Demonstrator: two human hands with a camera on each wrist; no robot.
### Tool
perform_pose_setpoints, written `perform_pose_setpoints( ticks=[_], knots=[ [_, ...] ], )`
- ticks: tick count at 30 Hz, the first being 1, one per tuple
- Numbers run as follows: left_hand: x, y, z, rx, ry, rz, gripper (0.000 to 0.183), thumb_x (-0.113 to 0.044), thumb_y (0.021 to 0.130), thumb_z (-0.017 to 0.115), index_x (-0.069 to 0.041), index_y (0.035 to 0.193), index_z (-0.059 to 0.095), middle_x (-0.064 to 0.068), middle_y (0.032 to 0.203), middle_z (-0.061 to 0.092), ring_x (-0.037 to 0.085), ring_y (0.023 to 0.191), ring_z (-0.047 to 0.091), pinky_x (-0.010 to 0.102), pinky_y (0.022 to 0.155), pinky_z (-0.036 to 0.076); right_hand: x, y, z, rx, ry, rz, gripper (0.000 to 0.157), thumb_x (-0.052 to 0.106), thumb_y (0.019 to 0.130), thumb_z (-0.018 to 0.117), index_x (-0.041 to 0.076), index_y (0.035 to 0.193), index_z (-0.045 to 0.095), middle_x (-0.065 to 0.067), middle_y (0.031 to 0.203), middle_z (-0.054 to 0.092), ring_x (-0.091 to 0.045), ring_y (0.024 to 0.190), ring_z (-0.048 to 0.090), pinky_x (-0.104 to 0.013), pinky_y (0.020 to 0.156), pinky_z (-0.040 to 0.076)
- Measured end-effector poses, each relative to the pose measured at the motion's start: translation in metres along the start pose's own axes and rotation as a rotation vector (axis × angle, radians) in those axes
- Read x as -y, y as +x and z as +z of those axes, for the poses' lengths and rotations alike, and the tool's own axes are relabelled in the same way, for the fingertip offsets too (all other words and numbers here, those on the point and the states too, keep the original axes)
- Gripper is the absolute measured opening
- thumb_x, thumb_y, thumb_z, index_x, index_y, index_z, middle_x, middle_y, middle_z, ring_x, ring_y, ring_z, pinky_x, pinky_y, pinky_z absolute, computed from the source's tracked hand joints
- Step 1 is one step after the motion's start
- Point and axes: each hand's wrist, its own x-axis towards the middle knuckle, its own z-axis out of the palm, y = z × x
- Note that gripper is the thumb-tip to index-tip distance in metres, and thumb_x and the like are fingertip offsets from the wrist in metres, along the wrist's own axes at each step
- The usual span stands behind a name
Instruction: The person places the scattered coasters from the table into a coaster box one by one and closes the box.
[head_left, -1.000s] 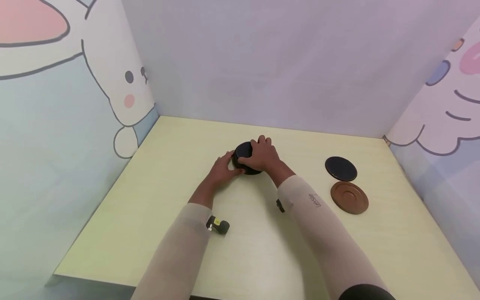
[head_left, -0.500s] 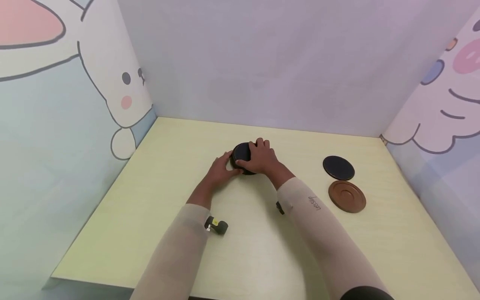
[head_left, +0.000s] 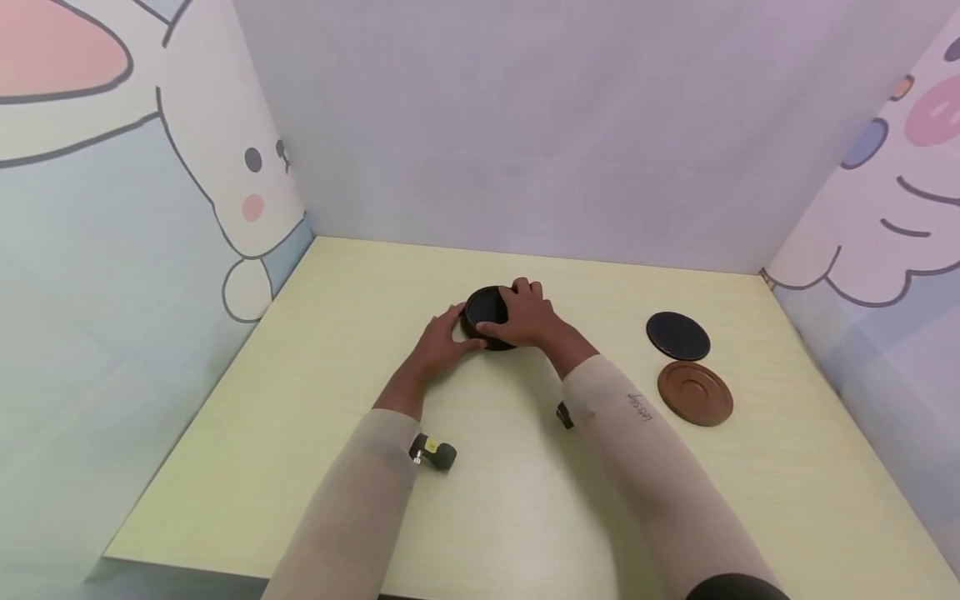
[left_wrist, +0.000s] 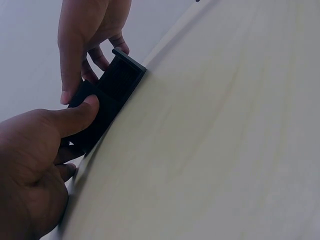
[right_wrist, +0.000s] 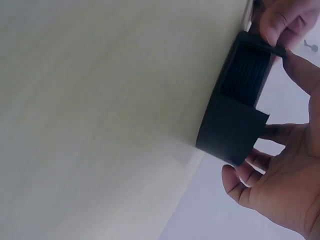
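A round black coaster holder (head_left: 483, 308) stands on the table at the far middle. Both wrist views show a cut-out in its side wall, with ribbed dark layers inside. My left hand (head_left: 441, 346) holds its left side, thumb on the near wall and fingers around the back. From above and the right, my right hand (head_left: 527, 317) grips it across the top, thumb at the near rim and fingers over the far side. The right hand hides the holder's right part in the head view.
A black coaster (head_left: 678, 336) and a brown coaster (head_left: 695, 393) lie flat on the table (head_left: 300, 450) to the right. A grey-lilac cloth wall (head_left: 525, 133) rises behind the table, with cartoon-printed walls at both sides.
My right hand has shifted very slightly to the right over the holder, and more of the holder's rim shows. The left hand keeps its hold; the two loose coasters have not moved.
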Motion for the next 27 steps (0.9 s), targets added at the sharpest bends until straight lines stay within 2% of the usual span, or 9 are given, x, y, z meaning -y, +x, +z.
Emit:
perform_pose_setpoints(
  ticks=[6,13,16,19,23,27],
  knots=[
    [-0.002,-0.001,0.002,0.002,0.009,-0.008,0.090,-0.042,0.103,0.077,-0.013,0.174,0.029,0.015,0.180,0.031,0.037,0.171,0.020,0.055,0.144,0.008,-0.018,-0.007,-0.011,0.071,0.123,-0.046,0.096,0.061,0.104,0.063,0.004,0.173,0.027,-0.022,0.177,0.028,-0.043,0.162,0.026,-0.066,0.128,0.041],
    [-0.001,-0.001,0.002,-0.017,-0.005,-0.002,0.092,-0.041,0.101,0.079,-0.013,0.173,0.031,0.014,0.180,0.032,0.037,0.171,0.020,0.056,0.143,0.008,-0.037,-0.015,-0.016,0.093,0.268,-0.186,0.076,0.047,0.108,0.064,0.005,0.166,0.040,-0.019,0.164,0.050,-0.040,0.151,0.048,-0.060,0.123,0.046],
    [-0.001,0.000,0.001,-0.019,-0.005,0.004,0.091,-0.041,0.101,0.080,-0.012,0.173,0.031,0.014,0.180,0.032,0.037,0.171,0.020,0.056,0.143,0.008,-0.044,-0.022,-0.022,0.123,0.290,-0.163,0.080,0.047,0.109,0.063,0.007,0.171,0.034,-0.019,0.172,0.043,-0.041,0.160,0.041,-0.063,0.130,0.039],
    [0.001,0.001,0.002,-0.027,-0.006,0.008,0.091,-0.040,0.100,0.080,-0.012,0.173,0.032,0.015,0.179,0.033,0.037,0.171,0.021,0.055,0.143,0.007,-0.053,-0.029,-0.027,0.151,0.287,-0.105,0.083,0.049,0.109,0.062,0.008,0.173,0.029,-0.020,0.177,0.036,-0.044,0.164,0.036,-0.067,0.133,0.035],
    [0.002,0.002,0.003,-0.026,-0.011,0.020,0.092,-0.040,0.100,0.081,-0.011,0.172,0.033,0.014,0.179,0.034,0.036,0.171,0.020,0.054,0.144,0.007,-0.070,-0.035,-0.034,0.157,0.264,-0.048,0.085,0.049,0.110,0.060,0.004,0.173,0.026,-0.024,0.177,0.034,-0.048,0.161,0.038,-0.067,0.131,0.036],
    [0.002,0.002,0.003,-0.027,-0.014,0.023,0.093,-0.040,0.100,0.081,-0.010,0.172,0.032,0.014,0.179,0.034,0.036,0.171,0.020,0.055,0.144,0.008,-0.089,-0.039,-0.040,0.123,0.244,0.026,0.086,0.050,0.111,0.057,0.001,0.173,0.024,-0.028,0.175,0.035,-0.050,0.160,0.039,-0.067,0.132,0.035]
  ],
)
